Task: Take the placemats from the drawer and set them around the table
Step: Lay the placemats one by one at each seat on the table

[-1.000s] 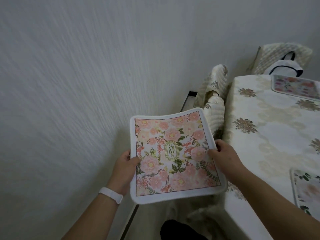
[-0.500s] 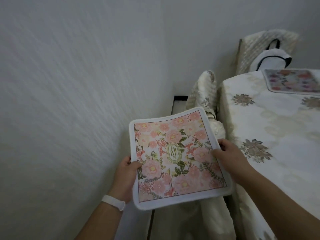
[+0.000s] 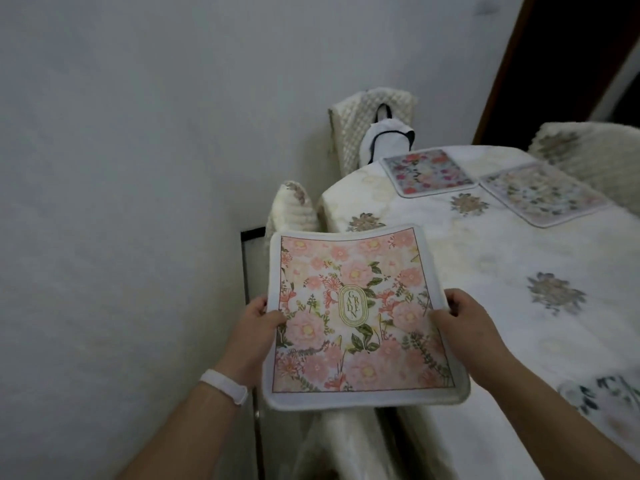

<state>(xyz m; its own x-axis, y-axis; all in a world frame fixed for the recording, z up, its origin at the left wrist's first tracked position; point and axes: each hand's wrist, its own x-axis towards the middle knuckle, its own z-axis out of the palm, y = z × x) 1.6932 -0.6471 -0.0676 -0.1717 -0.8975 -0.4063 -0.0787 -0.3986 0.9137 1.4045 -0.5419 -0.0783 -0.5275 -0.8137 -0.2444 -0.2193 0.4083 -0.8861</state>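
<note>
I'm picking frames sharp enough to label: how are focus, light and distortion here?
Head view: the pink placemat between left hand and right hand is sharp, its GARDEN lettering readable; the far placemat and the table look soft, the cropped mat at the lower right smeared; light is dim and even, no glare; the door frame leans with wide-angle distortion.

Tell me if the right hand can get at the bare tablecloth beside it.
Likely yes: the right hand, gripping the pink placemat, appears to be over the tablecloth near its edge, and nothing lies between them.
</note>
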